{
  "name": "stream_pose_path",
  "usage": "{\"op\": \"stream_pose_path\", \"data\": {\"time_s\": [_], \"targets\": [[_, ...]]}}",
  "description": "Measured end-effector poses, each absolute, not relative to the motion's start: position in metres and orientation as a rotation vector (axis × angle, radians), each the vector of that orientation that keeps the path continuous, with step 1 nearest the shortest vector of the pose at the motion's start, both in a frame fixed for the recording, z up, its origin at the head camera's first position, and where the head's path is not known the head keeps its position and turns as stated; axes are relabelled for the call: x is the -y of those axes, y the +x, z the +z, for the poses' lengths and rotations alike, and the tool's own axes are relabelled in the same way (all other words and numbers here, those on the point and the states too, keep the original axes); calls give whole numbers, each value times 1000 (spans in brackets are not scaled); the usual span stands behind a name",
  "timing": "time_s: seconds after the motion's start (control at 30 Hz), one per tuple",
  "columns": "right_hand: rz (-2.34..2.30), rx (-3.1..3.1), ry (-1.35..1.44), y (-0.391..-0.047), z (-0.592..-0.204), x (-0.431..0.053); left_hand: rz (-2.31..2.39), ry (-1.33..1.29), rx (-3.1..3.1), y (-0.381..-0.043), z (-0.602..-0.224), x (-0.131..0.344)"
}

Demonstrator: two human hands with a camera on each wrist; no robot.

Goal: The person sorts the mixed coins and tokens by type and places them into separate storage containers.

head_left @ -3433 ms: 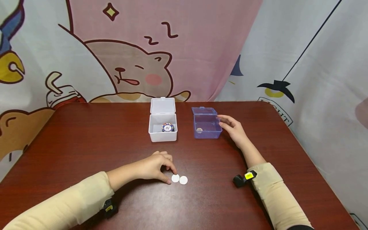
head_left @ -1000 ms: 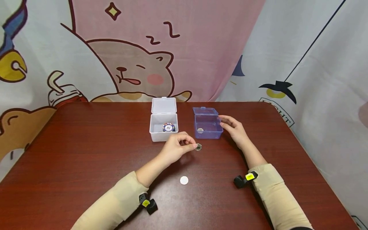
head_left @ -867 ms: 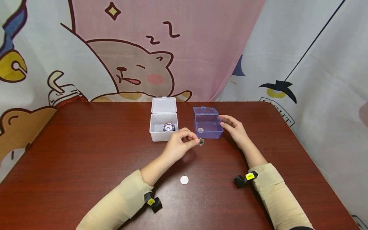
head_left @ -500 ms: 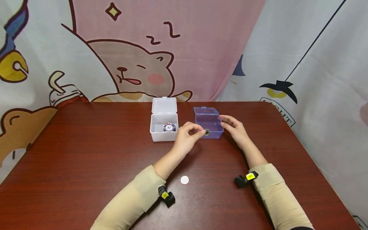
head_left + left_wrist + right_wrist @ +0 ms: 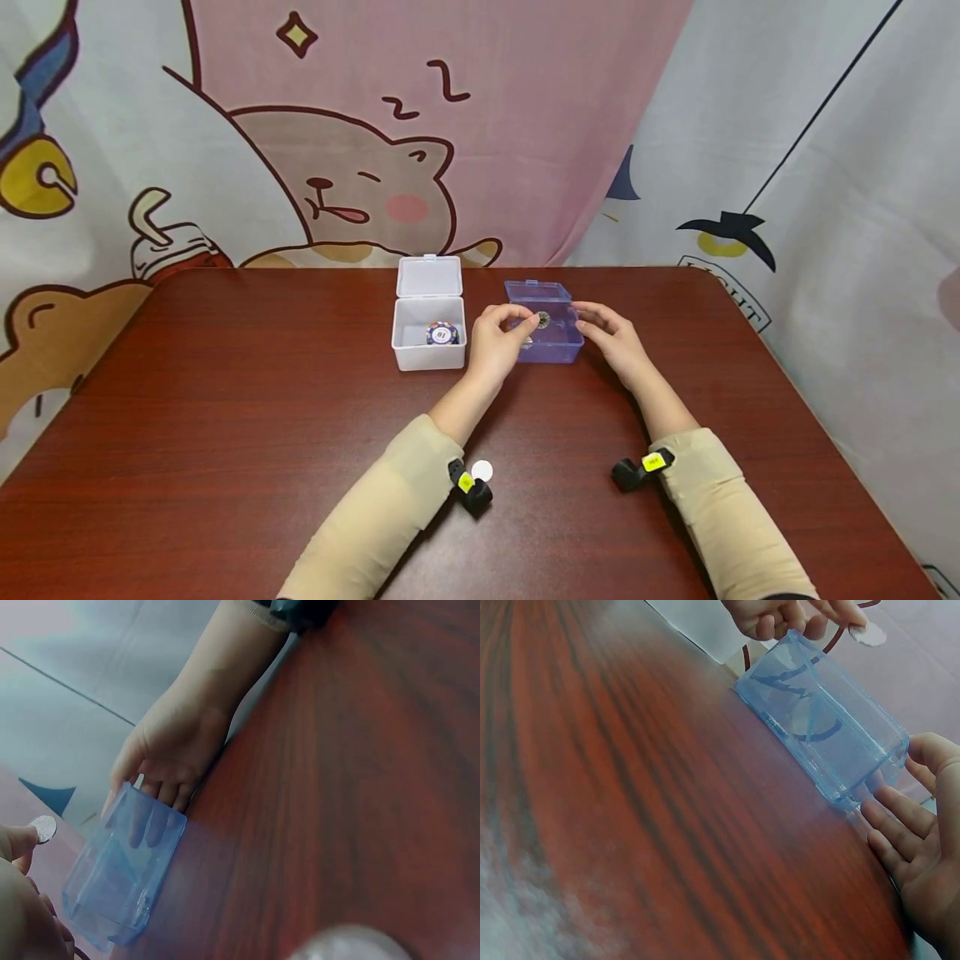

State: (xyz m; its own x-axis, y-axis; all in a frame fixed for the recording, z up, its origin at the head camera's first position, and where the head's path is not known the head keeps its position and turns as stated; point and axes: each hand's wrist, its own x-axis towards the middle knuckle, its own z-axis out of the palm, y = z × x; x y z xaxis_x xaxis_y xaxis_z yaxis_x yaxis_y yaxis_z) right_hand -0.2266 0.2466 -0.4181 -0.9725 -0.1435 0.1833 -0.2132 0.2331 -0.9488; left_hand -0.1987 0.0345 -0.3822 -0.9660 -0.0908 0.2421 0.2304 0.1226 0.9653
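My left hand (image 5: 495, 343) pinches a silver coin (image 5: 542, 320) between thumb and fingertips, over the open top of a translucent blue-purple plastic box (image 5: 553, 354). The right wrist view shows this coin (image 5: 870, 634) just off the box's far end. At the box's right side, my right hand (image 5: 613, 342) grips the wall, thumb at the rim and fingers spread along the side; they show through the plastic in the left wrist view. Another coin (image 5: 528, 341) inside the box is partly covered by my left hand. A round, shiny coin (image 5: 482, 471) lies on the table beside my left wrist camera.
Left of the blue box stands a white plastic box (image 5: 428, 359) with its lid raised, holding blue-edged poker chips (image 5: 442, 334) marked 10. Both stand toward the back of the brown wooden table (image 5: 225, 400). A printed curtain (image 5: 525, 150) hangs behind.
My left hand has picked up one of two coins from the table and carried it forward and right, over the blue box. My right hand has stayed on the box.
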Motion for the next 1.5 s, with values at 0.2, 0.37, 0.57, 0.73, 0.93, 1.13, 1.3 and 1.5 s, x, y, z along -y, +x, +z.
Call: {"op": "stream_pose_path", "data": {"time_s": [0.2, 0.37, 0.57, 0.73, 0.93, 1.13, 1.3, 1.5], "targets": [[1912, 2426, 342, -227, -418, -247, -1910, -43, 2174, -209, -387, -39], [1923, 2419, 362, -226, -418, -247, -1899, -7, 2154, -215, -392, -41], [1862, 2460, 336, -226, -418, -248, -1899, 25, 2150, -220, -399, -40], [1838, 2461, 349, -226, -417, -248, -1885, 75, 2170, -224, -405, -40], [1851, 2464, 348, -226, -417, -248, -1847, 83, 2173, -225, -407, -41], [1868, 2444, 377, -226, -417, -248, -1813, 94, 2161, -224, -408, -42], [1852, 2448, 372, -227, -418, -249, -1825, 94, 2151, -224, -408, -42], [1827, 2461, 374, -227, -420, -249, -1821, 52, 2172, -219, -405, -39]]}}
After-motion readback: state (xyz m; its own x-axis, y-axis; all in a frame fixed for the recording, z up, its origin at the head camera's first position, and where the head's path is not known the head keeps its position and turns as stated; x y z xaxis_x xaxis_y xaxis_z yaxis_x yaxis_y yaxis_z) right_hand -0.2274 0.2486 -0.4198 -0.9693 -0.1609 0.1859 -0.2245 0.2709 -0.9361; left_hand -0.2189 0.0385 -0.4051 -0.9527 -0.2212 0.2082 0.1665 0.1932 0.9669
